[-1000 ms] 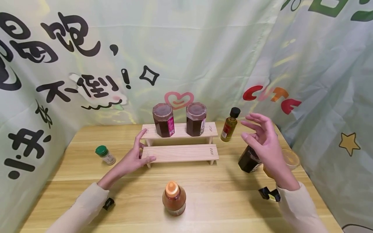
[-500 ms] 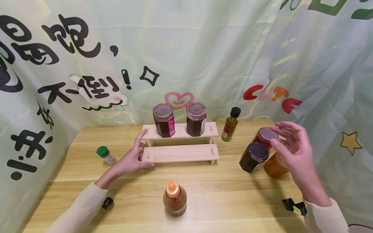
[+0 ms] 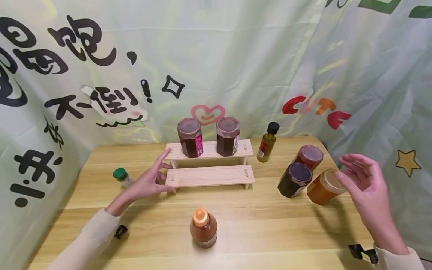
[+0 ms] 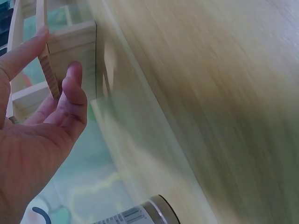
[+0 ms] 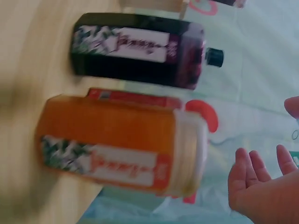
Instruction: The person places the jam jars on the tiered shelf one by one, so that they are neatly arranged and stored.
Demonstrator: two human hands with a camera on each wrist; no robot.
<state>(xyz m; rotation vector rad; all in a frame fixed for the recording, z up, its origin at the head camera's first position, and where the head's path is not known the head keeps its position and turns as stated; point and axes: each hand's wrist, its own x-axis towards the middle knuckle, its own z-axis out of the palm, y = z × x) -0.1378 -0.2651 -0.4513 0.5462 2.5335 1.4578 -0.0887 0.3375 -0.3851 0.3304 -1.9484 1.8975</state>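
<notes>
My left hand (image 3: 148,183) grips the left end of a two-step wooden rack (image 3: 209,177). In the left wrist view the thumb lies on one side of the lower board (image 4: 49,70), and the other fingers bend around the far side. Two dark jam jars (image 3: 190,138) stand on the upper step. On the right, my right hand (image 3: 368,191) hovers just beside an orange jar (image 3: 320,189), fingers loosely bent and holding nothing. The right wrist view shows a gap between the hand (image 5: 261,186) and that jar. A dark purple jar (image 3: 293,182) and a red jar (image 3: 308,157) stand close by.
An oil bottle (image 3: 267,144) with a black cap stands right of the rack. A green-capped shaker (image 3: 122,176) is by my left wrist, and an orange-capped sauce bottle (image 3: 204,229) stands front centre. Printed cloth (image 3: 236,56) hangs behind the wooden table (image 3: 256,236).
My right hand has moved right and toward me, from above the dark purple jar to beside the orange jar, uncovering the jars. The left hand stays at the rack.
</notes>
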